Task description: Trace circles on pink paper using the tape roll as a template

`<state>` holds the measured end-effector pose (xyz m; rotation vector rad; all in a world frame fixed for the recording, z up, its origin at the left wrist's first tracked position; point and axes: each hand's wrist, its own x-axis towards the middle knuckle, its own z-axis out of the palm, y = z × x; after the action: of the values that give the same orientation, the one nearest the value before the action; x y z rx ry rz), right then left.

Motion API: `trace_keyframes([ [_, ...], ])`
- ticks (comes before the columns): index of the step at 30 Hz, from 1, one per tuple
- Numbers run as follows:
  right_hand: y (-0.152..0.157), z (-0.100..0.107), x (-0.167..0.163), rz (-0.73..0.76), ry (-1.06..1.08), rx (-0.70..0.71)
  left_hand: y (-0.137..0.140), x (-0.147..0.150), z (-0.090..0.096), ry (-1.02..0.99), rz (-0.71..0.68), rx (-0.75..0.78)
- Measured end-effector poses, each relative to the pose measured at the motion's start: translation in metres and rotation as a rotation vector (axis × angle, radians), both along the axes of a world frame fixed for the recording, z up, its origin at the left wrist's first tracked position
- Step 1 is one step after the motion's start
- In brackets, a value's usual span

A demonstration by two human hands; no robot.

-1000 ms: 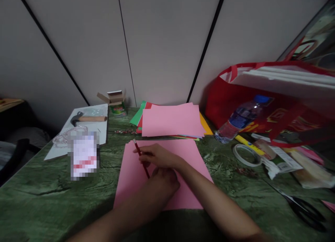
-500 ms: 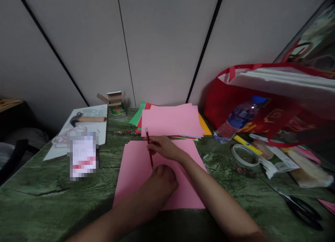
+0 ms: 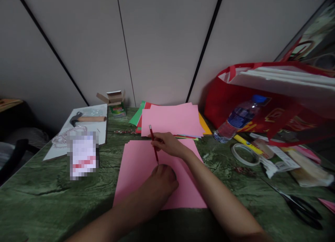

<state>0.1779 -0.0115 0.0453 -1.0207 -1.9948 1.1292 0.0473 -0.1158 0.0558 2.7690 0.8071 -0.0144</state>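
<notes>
Pink paper [image 3: 136, 175] lies in a small stack on the table in front of me. My left hand [image 3: 163, 182] is curled down over a round, dark-rimmed object [image 3: 173, 171] on the sheet; the fingers and palm cover most of it. My right hand [image 3: 166, 143] grips a red pencil [image 3: 154, 145] with a pale top end. The pencil slants, its lower tip at the paper beside the upper left edge of the covered object, close to my left knuckles.
Behind is a pile of coloured paper [image 3: 170, 120]. To the left are a hammer [image 3: 89, 119], an open small box [image 3: 117, 107] and a blurred-out item [image 3: 83, 156]. On the right are a bottle [image 3: 238, 120], red bag [image 3: 222, 99], tape roll [image 3: 244, 154] and scissors [image 3: 300, 207].
My right hand and the pencil have shifted slightly to the right, the tip moving along the top of the covered round object. My left hand stays in place.
</notes>
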Motion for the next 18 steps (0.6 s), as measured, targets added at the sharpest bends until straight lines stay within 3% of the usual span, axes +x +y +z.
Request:
trace_keyframes([
  [6, 0.001, 0.004, 0.005, -0.018, -0.053, 0.015, 0.001, -0.001, -0.007, -0.002, -0.004, 0.034],
  [9, 0.004, 0.001, 0.005, -0.114, 0.031, -0.047, 0.001, -0.003, -0.010, -0.011, -0.016, 0.044],
  [12, 0.010, -0.012, 0.000, -0.213, 0.188, -0.172, 0.000, -0.005, -0.008, -0.010, -0.014, 0.044],
  [18, 0.020, -0.042, -0.004, -0.242, 0.331, -0.353, -0.001, -0.007, -0.017, -0.012, 0.015, 0.054],
])
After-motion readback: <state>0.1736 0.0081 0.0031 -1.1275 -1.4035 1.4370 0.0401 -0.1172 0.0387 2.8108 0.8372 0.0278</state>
